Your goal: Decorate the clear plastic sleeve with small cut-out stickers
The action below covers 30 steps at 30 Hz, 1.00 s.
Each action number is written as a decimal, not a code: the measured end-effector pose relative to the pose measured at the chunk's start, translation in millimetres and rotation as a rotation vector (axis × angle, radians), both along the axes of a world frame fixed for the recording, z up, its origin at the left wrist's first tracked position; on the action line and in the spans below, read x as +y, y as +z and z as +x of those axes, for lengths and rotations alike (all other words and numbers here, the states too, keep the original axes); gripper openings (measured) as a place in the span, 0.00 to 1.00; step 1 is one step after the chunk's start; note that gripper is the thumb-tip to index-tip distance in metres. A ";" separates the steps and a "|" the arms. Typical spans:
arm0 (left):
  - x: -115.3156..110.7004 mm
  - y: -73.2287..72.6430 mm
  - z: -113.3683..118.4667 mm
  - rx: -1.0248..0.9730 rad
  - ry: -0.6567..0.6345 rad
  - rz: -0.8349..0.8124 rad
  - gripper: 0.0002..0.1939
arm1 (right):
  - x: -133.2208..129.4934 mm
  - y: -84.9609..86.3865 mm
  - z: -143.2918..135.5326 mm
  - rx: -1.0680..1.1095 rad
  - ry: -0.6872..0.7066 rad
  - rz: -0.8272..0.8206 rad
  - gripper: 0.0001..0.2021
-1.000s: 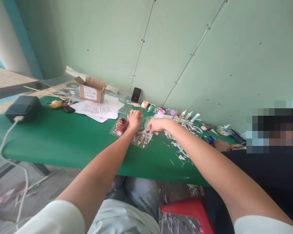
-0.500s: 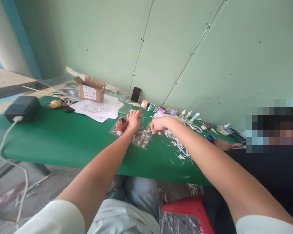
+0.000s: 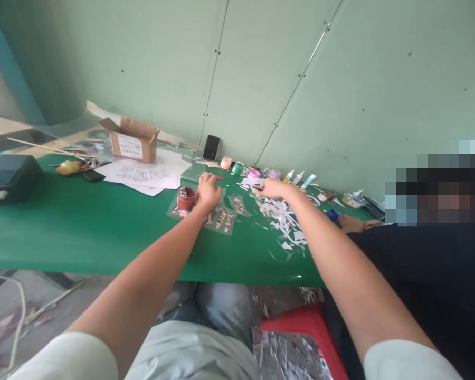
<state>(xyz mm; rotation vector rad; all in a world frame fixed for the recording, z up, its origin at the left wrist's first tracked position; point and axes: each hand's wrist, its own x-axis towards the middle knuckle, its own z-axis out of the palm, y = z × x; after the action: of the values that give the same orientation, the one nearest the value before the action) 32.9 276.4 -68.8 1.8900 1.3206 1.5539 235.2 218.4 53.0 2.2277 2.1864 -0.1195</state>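
My left hand [image 3: 209, 192] rests on the green table with its fingers apart and holds nothing. Just left of it stands a glass jar [image 3: 186, 198] of reddish-brown paint, on a clear plastic sheet [image 3: 228, 230] with small colourful pieces. My right hand [image 3: 272, 189] is closed, fingertips pinched over the near side of the paint pots; a small dark bit shows at them, too small to name. Between the hands lies a smaller clear sheet [image 3: 239, 206] with a colourful patterned piece. White paper scraps [image 3: 283, 217] are heaped below my right hand.
Paint pots, including a pink one [image 3: 254, 174] and a green one [image 3: 238, 168], line the wall beside a phone [image 3: 211, 148]. An open cardboard box [image 3: 132, 141] stands on printed sheets [image 3: 146, 177]. A co-worker's hand [image 3: 351, 224] is at the right, by a blue pot [image 3: 333, 215].
My right hand has moved away from the colourful sheet, right and toward the pots, uncovering the smaller patterned sheet. My left hand stays beside the jar, fingers more spread. The view has shifted slightly.
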 end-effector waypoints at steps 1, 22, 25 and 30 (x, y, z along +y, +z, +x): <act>1.2 -0.2 -0.5 -0.046 -0.017 0.005 0.12 | 2.4 -7.6 -0.1 0.015 -0.031 -0.006 0.14; -93.3 19.2 -29.2 0.192 -0.230 -0.216 0.05 | -3.1 -108.7 -30.9 0.508 -0.433 0.353 0.16; -109.4 9.5 -32.6 0.294 -0.175 -0.268 0.11 | -5.0 -106.7 -34.2 0.586 -0.409 0.422 0.16; -90.8 15.2 -20.8 0.275 -0.174 -0.347 0.10 | -8.2 -106.0 -50.9 0.692 -0.311 0.476 0.15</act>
<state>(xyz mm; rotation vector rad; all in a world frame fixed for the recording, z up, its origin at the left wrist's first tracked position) 12.1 185.7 -53.6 1.9758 1.3864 0.9349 184.3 210.2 -53.0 3.1758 2.3071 -0.4888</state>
